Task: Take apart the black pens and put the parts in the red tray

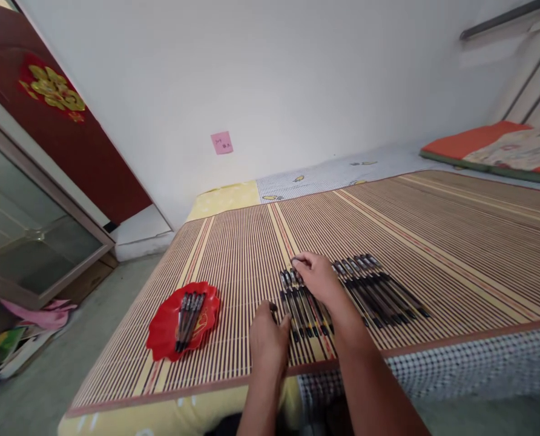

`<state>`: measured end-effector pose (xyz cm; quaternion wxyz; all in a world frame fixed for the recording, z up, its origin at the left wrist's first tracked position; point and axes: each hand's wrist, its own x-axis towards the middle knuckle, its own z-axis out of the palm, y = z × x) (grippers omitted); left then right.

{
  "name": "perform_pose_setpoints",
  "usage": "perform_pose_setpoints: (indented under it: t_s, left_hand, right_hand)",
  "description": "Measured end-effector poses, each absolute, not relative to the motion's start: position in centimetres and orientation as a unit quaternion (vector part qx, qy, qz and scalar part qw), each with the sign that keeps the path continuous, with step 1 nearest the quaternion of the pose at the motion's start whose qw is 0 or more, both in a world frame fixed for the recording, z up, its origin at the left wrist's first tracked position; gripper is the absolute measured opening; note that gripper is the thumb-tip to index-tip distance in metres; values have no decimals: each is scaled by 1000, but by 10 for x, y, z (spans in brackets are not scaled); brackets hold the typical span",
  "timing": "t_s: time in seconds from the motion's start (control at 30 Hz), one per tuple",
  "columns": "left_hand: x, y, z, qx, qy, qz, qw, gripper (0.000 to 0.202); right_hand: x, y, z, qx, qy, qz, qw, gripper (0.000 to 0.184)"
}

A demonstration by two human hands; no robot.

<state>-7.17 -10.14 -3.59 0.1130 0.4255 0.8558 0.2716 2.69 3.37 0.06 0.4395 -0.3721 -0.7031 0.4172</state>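
Note:
A row of dark pens with clear printed upper ends lies side by side on a striped bamboo mat. My right hand reaches over the left part of the row, its fingers pinched at the pens' upper ends. It seems to grip one pen there, though the fingers hide most of it. Beside the leftmost pen rests my left hand, fingers bent and thumb held apart, with no pen plainly in it. Several more pens lie together in a red scalloped plate to the left.
The mat covers a bed whose yellow and checked sheet shows along the edges. A folded orange quilt lies at the far right. Behind is a white wall with a pink note. A glass-paned door stands at the left.

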Motion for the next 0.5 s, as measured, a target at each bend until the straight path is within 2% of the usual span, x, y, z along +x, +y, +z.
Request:
perform_pose_setpoints:
  t_s: [0.33, 0.5]
  left_hand:
    - [-71, -100, -29, 409, 874, 245, 97, 26]
    - [-65, -97, -35, 442, 864, 232, 70, 38]
  right_hand:
    - [27, 34, -1, -372, -720, 395, 434, 22]
    - [30, 31, 2, -388, -744, 370, 398, 24]
